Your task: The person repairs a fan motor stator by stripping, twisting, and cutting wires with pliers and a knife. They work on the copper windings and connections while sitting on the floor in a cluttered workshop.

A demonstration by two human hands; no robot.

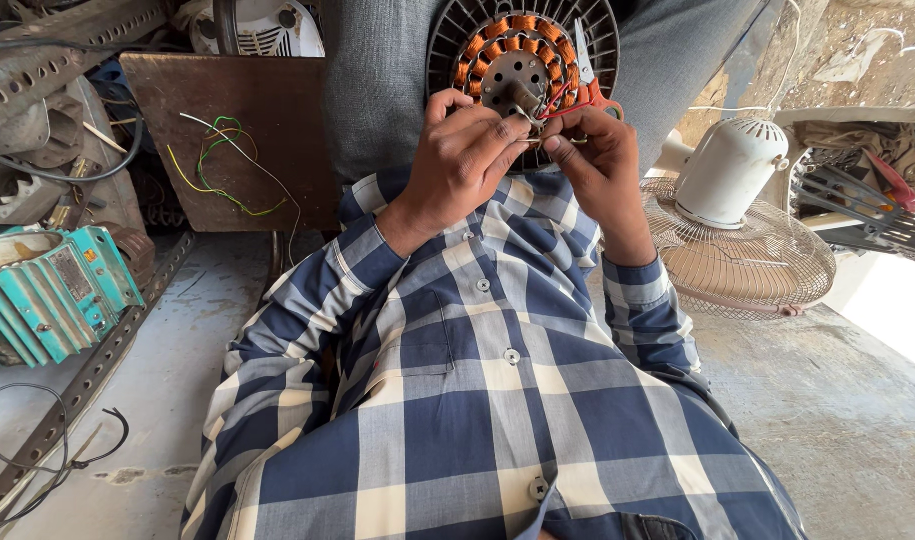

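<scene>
Blue-and-cream checked shirt sleeves (307, 330) lead up to both hands, pinched together on thin wire ends (557, 140). Left hand (462, 150) and right hand (602, 160) work against the round copper-wound motor stator (522, 45) propped on the lap, with red-handled scissors (589, 75) resting on it within reach

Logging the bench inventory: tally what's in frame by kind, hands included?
Hands: 2, left hand and right hand, both at the fan motor stator
Fan motor stator: 1
Scissors: 1
White fan with grille: 1
Teal motor housing: 1
Brown board: 1
Total: 7

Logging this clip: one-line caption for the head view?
Both hands, left hand and right hand, pinch thin wires at a copper-wound fan motor.
</scene>
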